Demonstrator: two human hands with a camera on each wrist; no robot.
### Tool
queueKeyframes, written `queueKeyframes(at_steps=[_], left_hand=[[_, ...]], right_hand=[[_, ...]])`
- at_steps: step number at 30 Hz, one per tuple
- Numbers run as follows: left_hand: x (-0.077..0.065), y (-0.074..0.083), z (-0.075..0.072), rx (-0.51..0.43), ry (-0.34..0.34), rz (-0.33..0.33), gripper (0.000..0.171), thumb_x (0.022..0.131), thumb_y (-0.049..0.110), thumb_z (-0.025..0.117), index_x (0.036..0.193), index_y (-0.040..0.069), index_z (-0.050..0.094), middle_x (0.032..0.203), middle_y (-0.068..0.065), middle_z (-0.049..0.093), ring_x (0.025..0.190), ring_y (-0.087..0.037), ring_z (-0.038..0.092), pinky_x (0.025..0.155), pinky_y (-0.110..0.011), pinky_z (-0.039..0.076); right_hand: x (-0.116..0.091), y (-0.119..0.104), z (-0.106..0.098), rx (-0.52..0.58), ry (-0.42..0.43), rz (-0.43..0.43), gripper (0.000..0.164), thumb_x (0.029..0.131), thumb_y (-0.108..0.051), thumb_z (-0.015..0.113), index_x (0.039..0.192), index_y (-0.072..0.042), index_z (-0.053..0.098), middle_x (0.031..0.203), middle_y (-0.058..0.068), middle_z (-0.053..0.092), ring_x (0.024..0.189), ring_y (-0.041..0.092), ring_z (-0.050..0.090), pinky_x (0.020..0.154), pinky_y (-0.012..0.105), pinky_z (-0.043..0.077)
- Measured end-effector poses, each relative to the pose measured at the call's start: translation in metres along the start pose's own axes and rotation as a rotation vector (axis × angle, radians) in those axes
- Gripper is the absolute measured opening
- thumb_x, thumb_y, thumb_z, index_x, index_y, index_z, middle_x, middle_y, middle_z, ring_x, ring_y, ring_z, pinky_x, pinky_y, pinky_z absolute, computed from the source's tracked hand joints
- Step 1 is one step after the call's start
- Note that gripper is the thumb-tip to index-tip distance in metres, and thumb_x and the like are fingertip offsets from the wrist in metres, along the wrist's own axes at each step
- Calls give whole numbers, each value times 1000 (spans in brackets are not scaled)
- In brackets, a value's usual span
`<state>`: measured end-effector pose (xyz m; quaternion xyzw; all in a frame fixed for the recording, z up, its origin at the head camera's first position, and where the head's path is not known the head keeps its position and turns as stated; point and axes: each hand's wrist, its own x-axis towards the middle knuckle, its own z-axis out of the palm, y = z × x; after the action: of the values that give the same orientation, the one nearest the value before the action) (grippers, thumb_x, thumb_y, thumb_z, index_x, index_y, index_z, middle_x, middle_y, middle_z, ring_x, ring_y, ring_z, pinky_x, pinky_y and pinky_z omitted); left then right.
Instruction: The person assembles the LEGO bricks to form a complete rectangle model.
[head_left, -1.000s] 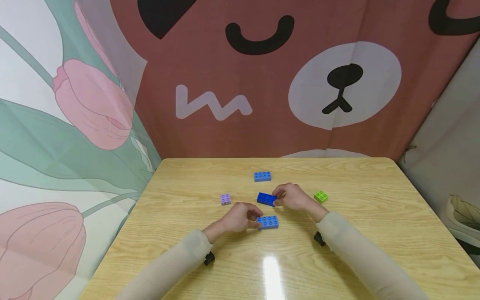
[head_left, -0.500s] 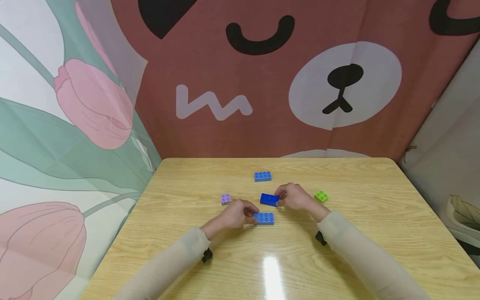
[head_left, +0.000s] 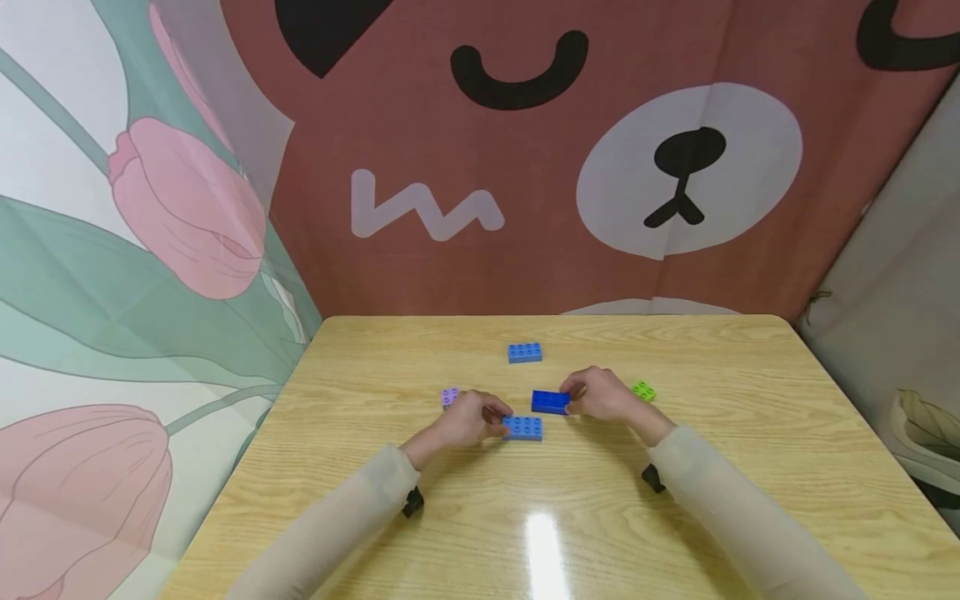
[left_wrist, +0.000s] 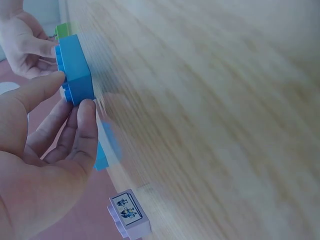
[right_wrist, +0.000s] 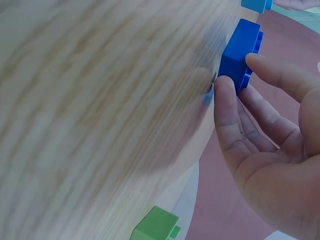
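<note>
My left hand (head_left: 468, 419) pinches the left end of a lighter blue toy building brick (head_left: 523, 428), its studs facing up. In the left wrist view the thumb lies on the studded side of that brick (left_wrist: 76, 65) and the fingertips are at its end. Just beyond and to the right, my right hand (head_left: 600, 394) pinches the right end of a dark blue brick (head_left: 550, 402). The right wrist view shows thumb and fingertips on this dark blue brick (right_wrist: 239, 55). A gap separates the two bricks, which lie nearly parallel.
Another blue brick (head_left: 525, 352) lies farther back on the wooden table (head_left: 375, 358). A small purple brick (head_left: 449, 396), partly behind my left hand, has a printed side. Beyond my right wrist sits a small green brick (head_left: 643, 391). A printed curtain (head_left: 525, 275) hangs behind the table.
My left hand has moved the lighter blue brick back and slightly left. My right hand has moved right with the dark blue brick, which has turned straighter.
</note>
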<state>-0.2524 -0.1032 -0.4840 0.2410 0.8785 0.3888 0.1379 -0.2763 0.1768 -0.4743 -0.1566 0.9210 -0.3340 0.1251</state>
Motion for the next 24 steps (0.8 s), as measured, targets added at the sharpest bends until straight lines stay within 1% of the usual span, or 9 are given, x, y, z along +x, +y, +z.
queueKeyframes(at_steps=[9,14,19,24], left_hand=[[1,-1,-3,-2,-27,-25,28,86,7,83,113,8,76,101,3,71,86,-9,66,74,-26,55],[4,-4,-4,-20,-16,-23,27,86,6,84,112,7,76,101,0,71,86,-10,67,74,-27,55],[7,-6,-5,-48,-4,-50,27,86,5,84,111,7,76,100,1,70,86,-11,66,71,-27,55],[11,-7,-5,-37,12,-56,26,86,7,84,111,9,76,97,3,70,84,-10,66,69,-27,55]], right_hand=[[-9,5,-5,17,-17,7,28,87,-3,80,114,-3,73,110,7,71,98,26,67,81,42,55],[-14,8,-6,32,-24,-1,28,86,-2,79,114,-2,73,109,8,71,96,25,67,80,41,55],[-18,11,-6,45,-28,-13,29,86,0,79,114,-1,73,108,7,71,96,25,67,79,41,55],[-21,13,-7,31,-32,-52,29,85,0,79,113,0,73,106,7,72,96,26,68,77,40,56]])
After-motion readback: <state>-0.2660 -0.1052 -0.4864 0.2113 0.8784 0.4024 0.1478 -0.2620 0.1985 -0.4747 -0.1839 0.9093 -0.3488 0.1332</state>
